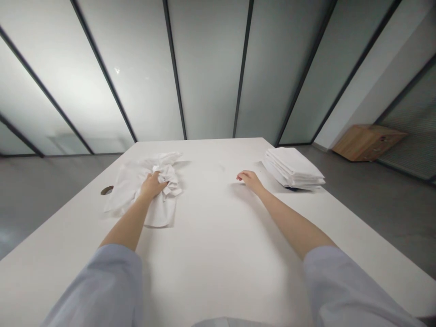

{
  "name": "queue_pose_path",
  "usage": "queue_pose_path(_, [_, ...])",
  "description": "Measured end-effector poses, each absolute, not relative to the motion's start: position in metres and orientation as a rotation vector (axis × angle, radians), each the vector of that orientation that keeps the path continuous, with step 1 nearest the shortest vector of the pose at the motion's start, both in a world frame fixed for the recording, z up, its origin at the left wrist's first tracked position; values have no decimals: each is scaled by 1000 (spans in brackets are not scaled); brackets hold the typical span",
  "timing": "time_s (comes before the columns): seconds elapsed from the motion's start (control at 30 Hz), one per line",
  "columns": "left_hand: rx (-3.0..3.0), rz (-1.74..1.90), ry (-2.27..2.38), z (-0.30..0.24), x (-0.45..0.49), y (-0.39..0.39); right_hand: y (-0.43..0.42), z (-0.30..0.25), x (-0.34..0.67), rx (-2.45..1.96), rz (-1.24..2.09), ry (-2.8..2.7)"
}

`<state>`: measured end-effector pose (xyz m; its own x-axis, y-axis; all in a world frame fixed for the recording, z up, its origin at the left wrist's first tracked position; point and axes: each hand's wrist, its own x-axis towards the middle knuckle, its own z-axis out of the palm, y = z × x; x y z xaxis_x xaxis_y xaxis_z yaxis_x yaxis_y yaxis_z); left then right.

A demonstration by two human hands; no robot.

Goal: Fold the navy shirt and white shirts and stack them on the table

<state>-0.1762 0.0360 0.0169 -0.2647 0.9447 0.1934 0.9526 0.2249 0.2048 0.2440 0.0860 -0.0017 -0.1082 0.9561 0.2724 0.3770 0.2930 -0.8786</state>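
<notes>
A crumpled white cloth garment (pixel 160 211) lies spread and bunched on the left side of the white table (pixel 218 254). My left hand (pixel 152 185) presses into its middle, with the fingers closed on the bunched fabric. Its exact kind is hard to make out among the folds. Over bare tabletop right of centre is my right hand (pixel 251 180), its fingers loosely bent, with nothing visible in them. To the right of that hand sits a neat stack of folded white cloth (pixel 293 168), apart from it. Something dark peeks out beneath the stack.
A round cable hole (pixel 106 190) opens in the tabletop left of the garment. Frosted glass panels (pixel 207 68) with dark frames stand beyond the table's far edge. On the grey floor at the right is a wooden drawer cabinet (pixel 366 143).
</notes>
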Motion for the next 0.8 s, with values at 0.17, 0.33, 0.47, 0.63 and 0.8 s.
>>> queue_pose_path(0.17, [-1763, -409, -2526, 25, -244, 27, 85, -6, 271, -1302, 754, -1631])
queue_pose_path(0.33, [-1548, -219, -2656, 53, -249, 28, 72, 7, 278, -1235, 587, -1671])
queue_pose_path(0.47, [-1626, -380, -2332, 71, -202, 28, 62, 24, 296, -1222, 281, -1624])
queue_pose_path(0.63, [-2174, -421, -1876, 50, -109, 21, 66, 42, 339, -1339, -265, -1451])
queue_pose_path(0.8, [-2542, -275, -1797, 4, -47, 22, 71, 42, 378, -1749, -542, -1376])
